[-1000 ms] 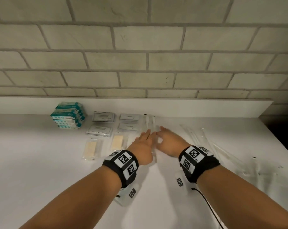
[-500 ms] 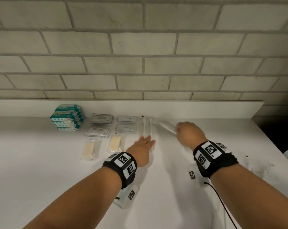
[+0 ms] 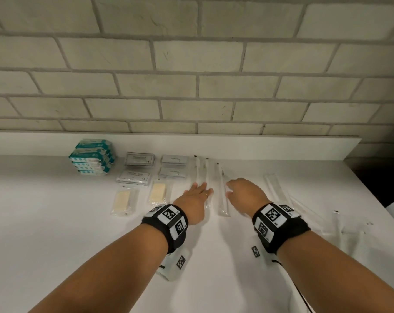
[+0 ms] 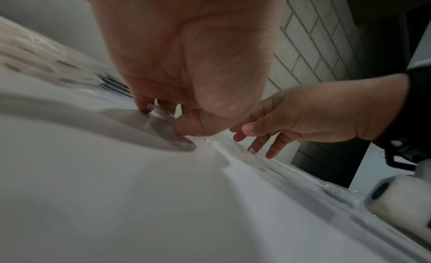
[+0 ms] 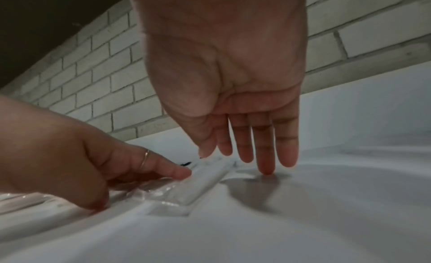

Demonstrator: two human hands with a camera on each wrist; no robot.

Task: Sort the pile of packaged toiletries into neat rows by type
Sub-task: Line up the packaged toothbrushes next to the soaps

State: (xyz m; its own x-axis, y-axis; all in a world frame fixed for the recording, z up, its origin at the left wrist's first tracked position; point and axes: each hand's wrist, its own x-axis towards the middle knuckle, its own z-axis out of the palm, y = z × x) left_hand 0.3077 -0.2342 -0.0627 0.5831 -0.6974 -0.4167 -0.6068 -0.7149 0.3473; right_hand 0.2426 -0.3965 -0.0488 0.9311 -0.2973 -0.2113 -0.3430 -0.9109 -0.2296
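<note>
Clear-wrapped toothbrush packets (image 3: 199, 169) lie side by side on the white counter (image 3: 56, 222). My left hand (image 3: 200, 188) rests flat on their near ends with straight fingers, also seen in the right wrist view (image 5: 163, 172). One more toothbrush packet (image 3: 223, 199) lies just right of that row, seen close in the right wrist view (image 5: 205, 182). My right hand (image 3: 231, 188) hovers beside it with fingers straight and pointing down (image 5: 245, 156), one fingertip touching the counter. It holds nothing.
Left of the row lie a stack of teal wipe packs (image 3: 91, 157), grey sachets (image 3: 139, 159) in two columns, and two wrapped soap bars (image 3: 158, 193). Loose toothbrush packets (image 3: 276, 186) are scattered at the right, near the counter's right edge. A brick wall stands behind.
My right hand swung right, picked up a toothbrush packet, brought it back left, laid it beside the row and let it go. The left hand stayed pressed on the row.
</note>
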